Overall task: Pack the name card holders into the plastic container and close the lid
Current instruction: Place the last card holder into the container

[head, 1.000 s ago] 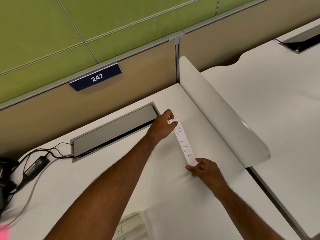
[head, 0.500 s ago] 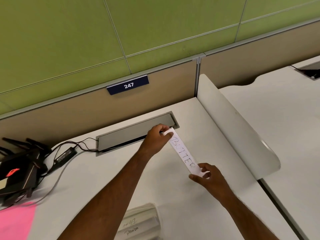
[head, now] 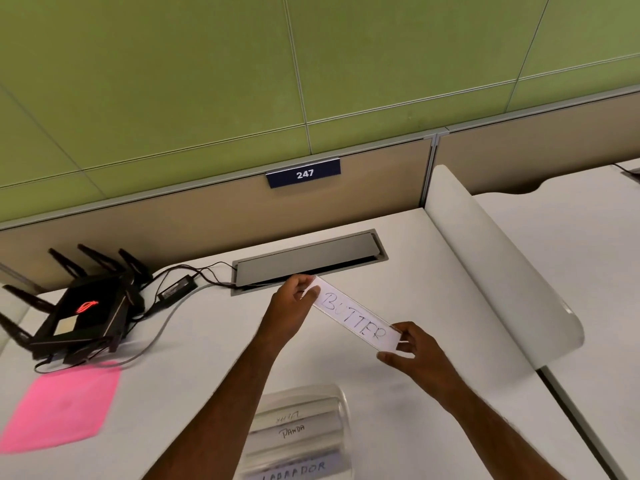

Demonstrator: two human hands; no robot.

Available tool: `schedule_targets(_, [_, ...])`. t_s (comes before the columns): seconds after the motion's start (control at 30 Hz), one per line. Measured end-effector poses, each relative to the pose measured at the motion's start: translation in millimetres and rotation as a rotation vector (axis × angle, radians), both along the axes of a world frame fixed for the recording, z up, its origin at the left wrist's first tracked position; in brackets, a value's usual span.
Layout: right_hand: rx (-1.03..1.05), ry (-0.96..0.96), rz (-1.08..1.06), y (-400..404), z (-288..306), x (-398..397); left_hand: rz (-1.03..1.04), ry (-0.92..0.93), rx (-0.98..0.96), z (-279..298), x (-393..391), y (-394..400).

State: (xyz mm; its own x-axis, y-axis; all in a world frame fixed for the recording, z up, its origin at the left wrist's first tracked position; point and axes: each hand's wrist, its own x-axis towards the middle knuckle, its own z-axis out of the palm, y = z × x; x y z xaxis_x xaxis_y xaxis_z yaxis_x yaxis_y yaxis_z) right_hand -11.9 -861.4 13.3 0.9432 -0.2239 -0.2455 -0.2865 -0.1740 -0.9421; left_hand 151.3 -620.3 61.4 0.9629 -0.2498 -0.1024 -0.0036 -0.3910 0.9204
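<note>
Just right of the frame's centre, a card holder [head: 356,318] marked "BUTTER" is held by both hands above the white tabletop [head: 194,344], slanting from upper left to lower right. The left hand [head: 292,301] pinches its upper-left end between thumb and curled fingers. The right hand [head: 410,351] pinches its lower-right end, thumb on the lettered face and fingers behind.

At the bottom centre lies a clear container [head: 304,434], blurred, with more holders inside; cards reading "PANDA" and "LABRADOR" show through, and a third is unreadable. Whether a lid is on it cannot be told.

Behind the hands a grey cable hatch [head: 308,259] is set into the tabletop, with black wires running from it leftward to a power brick [head: 178,289]. At the left edge stands a black router [head: 83,313] with antennas and a red glowing logo. Below it, at lower left, lies a pink sheet [head: 62,407]. A white divider [head: 498,265] runs along the right side of the tabletop. A blue plate [head: 303,173] reading "247" hangs on the beige partition under the green wall.
</note>
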Motion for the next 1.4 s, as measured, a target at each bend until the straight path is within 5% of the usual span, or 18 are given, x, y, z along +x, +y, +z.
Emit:
schedule_targets(0.73, [0.085,-0.068,0.109,76.9,1.9,-8.1,0.247,0.113,-0.13,-16.3,-94.3,144.2])
schedule_targets(1.4, [0.235,-0.088,0.164,100.0,-8.9,-28.5,0.065,0.167,-0.129,-46.9,-147.1,193.9])
